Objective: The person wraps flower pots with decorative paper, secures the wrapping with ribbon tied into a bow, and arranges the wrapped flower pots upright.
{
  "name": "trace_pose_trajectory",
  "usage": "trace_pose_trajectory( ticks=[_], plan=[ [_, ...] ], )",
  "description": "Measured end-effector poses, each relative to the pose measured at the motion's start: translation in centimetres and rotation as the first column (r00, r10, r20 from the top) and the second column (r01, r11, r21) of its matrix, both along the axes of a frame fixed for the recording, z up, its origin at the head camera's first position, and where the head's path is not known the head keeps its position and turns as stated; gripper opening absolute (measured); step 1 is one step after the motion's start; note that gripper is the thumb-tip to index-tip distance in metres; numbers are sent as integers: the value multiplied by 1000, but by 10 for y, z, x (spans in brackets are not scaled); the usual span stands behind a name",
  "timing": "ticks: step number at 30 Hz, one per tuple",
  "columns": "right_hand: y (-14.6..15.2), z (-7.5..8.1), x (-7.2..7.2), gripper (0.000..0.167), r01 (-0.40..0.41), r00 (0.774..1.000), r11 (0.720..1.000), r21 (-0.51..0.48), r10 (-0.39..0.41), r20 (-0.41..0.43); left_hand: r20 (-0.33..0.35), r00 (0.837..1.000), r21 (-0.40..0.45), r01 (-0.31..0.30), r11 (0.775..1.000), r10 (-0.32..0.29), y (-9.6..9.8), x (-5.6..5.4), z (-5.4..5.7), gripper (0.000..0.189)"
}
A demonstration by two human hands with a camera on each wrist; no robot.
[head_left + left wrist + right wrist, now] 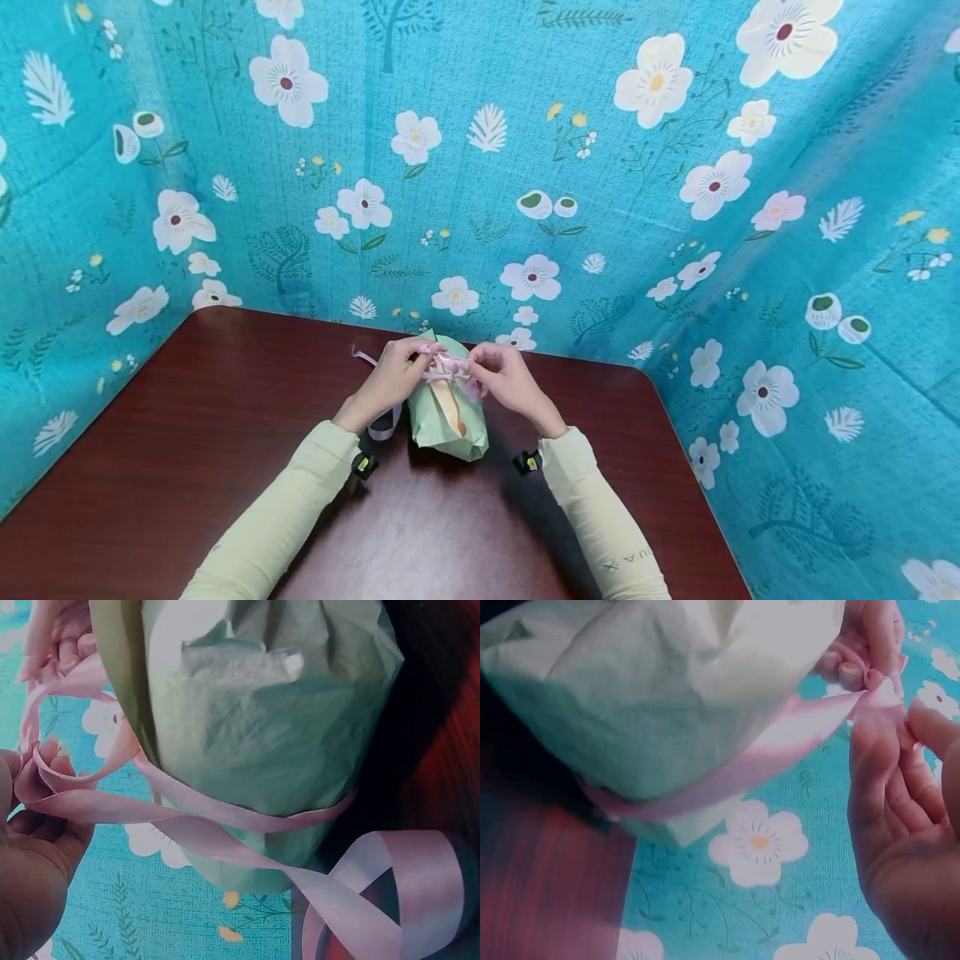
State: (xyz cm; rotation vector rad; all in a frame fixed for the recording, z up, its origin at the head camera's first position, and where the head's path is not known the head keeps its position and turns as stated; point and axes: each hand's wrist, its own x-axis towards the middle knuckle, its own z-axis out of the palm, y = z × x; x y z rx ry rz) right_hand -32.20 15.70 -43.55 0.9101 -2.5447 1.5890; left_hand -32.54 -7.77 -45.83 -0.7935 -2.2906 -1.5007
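A pale green paper-wrapped parcel (450, 417) lies on the table, with a tan strip (447, 406) along its upper face. Pink satin ribbon (247, 814) passes around the parcel and loops up between both hands. My left hand (397, 371) pinches the ribbon between thumb and fingers, at the parcel's far end. Opposite it, my right hand (508, 379) pinches another part of the ribbon (802, 735) between thumb and forefinger. A ribbon loop stands between the hands in the left wrist view. What the wrapping contains is hidden.
Left of the parcel, a wide curl of pink ribbon (431, 892) lies on the dark red-brown table (247, 442). A blue floral cloth (465, 167) hangs behind the table's far edge and along both sides. Small dark devices (365, 465) are strapped at the wrists.
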Motion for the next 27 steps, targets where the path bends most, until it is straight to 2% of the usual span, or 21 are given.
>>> trace_pose_trajectory(
  ticks=[4, 7, 11, 16, 18, 23, 24, 27],
  plan=[
    [6, 1, -5, 14, 112, 990, 992, 49, -107, -97, -2, 1000, 24, -16, 1000, 16, -4, -2, 2, 25],
    [11, 2, -8, 10, 168, 976, 984, 60, -158, -153, -22, 999, 43, -34, 998, 35, -8, -3, 3, 24],
    [21, 0, -11, 11, 184, 967, 982, 53, -171, -191, -42, 997, 83, -61, 995, 65, -13, -4, 1, 20],
    [37, -10, -14, 7, 183, 962, 982, 50, -169, -216, -62, 994, 127, -86, 988, 95, -26, -2, -5, 15],
    [45, -15, -14, 6, 190, 962, 980, 58, -174, -210, -40, 993, 136, -101, 986, 107, -32, 3, -4, 14],
    [60, -25, -13, 7, 207, 962, 974, 91, -187, -198, 60, 993, 155, -106, 982, 98, -52, 5, -10, 14],
    [63, -26, -13, 7, 213, 961, 972, 96, -191, -198, 73, 993, 153, -102, 983, 92, -55, 2, -15, 15],
    [67, -27, -14, 6, 225, 959, 969, 106, -200, -203, 88, 991, 142, -108, 984, 96, -56, 3, -16, 17]
  ],
)
